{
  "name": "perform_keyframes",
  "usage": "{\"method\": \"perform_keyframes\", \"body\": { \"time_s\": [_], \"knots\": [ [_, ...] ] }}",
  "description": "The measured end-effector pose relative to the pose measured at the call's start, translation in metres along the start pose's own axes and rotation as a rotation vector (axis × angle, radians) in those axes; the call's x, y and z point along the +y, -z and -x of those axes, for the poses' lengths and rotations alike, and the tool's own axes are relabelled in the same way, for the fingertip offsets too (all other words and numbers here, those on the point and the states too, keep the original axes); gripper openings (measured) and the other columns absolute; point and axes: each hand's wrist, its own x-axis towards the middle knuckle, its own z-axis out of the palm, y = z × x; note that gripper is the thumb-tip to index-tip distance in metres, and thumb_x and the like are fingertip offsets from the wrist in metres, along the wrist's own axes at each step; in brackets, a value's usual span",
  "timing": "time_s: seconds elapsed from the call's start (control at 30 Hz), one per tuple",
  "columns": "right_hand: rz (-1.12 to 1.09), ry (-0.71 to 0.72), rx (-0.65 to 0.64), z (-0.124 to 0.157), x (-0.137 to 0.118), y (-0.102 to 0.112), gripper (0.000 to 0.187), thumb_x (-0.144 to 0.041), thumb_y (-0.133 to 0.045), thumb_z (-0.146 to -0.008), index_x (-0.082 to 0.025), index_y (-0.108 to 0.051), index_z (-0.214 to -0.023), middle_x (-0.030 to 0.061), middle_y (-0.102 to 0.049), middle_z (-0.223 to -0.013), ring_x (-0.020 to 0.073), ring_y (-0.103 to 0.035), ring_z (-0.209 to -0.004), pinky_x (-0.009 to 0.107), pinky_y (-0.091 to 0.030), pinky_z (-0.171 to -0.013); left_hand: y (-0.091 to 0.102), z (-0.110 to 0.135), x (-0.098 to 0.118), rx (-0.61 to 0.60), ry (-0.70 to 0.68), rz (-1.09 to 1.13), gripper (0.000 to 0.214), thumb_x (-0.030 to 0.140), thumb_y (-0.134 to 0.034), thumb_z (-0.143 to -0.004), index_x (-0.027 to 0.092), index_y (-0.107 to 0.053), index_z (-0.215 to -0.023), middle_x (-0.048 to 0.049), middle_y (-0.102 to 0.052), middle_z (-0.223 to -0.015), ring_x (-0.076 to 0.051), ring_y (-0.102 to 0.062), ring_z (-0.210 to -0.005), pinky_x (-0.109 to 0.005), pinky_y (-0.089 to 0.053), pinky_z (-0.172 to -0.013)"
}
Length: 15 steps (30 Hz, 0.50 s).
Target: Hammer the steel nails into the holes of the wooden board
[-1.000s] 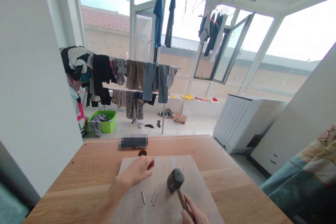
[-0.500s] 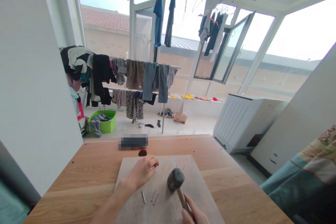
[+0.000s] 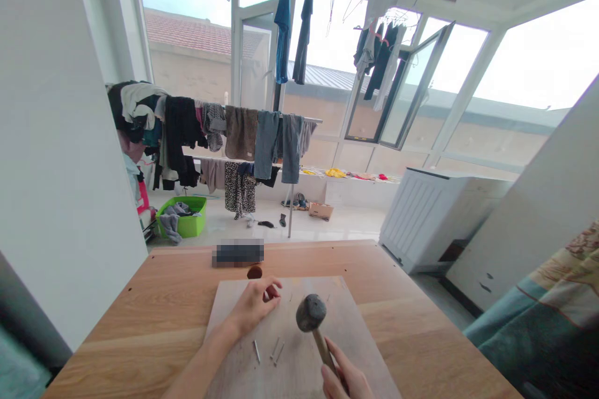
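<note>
My right hand [image 3: 344, 374] is wrapped around the wooden handle of a rubber mallet [image 3: 311, 313], whose black head is raised over the wooden board [image 3: 322, 355]. Over the board's far left part is my left hand [image 3: 259, 302], its thumb and forefinger parted with nothing visible between them. Thin nails [image 3: 291, 297] stand upright in a row near the far side of the board; the mallet head hides part of that row. Closer to me, a thicker nail [image 3: 256, 351] and two thinner loose nails [image 3: 276, 350] lie on the board.
The board rests on a wooden table [image 3: 421, 330]. Beyond its far left corner are a round dark brown object [image 3: 254, 272] and a blurred-out dark item [image 3: 238, 254]. Past the table are a laundry rack [image 3: 291, 212], a green tub [image 3: 189, 224] and a white appliance [image 3: 421, 218].
My left thumb and forefinger have moved apart from a pinch beside the nail row. The mallet head has risen slightly and shifted a little left, covering more of the nails.
</note>
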Motion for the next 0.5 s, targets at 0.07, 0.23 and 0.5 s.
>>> {"method": "perform_keyframes", "body": {
  "time_s": [0.07,0.23,0.5],
  "knots": [
    [-0.006,0.006,-0.040,-0.006,-0.009,-0.005,0.094,-0.076,-0.049,-0.077,-0.004,-0.053,-0.138,-0.0062,-0.047,-0.047,0.0118,-0.047,-0.041,0.022,-0.041,-0.044,0.000,0.000,-0.001,0.005,-0.005,0.004,0.019,0.022,-0.060,-0.078,0.017,-0.067,-0.095,-0.0022,-0.072,-0.079,-0.015,-0.064,-0.071,-0.023,-0.046,-0.066],
    [-0.111,-0.051,-0.039,-0.016,-0.053,-0.020,0.079,-0.065,-0.055,-0.081,-0.015,-0.049,-0.142,-0.0068,-0.049,-0.057,0.0061,-0.041,-0.037,0.013,-0.029,-0.029,-0.001,-0.002,-0.001,0.010,-0.008,0.032,0.020,0.020,-0.059,-0.077,0.017,-0.069,-0.094,-0.0012,-0.072,-0.076,-0.014,-0.062,-0.069,-0.023,-0.046,-0.065],
    [-0.147,-0.020,-0.143,-0.022,-0.084,-0.035,0.066,-0.056,-0.052,-0.088,-0.019,-0.044,-0.142,-0.0101,-0.047,-0.059,0.0017,-0.036,-0.028,0.011,-0.028,-0.023,-0.002,-0.002,0.004,0.041,-0.052,0.025,0.021,0.011,-0.058,-0.072,0.016,-0.067,-0.090,0.0017,-0.066,-0.069,-0.012,-0.056,-0.062,-0.021,-0.041,-0.059]
  ]
}}
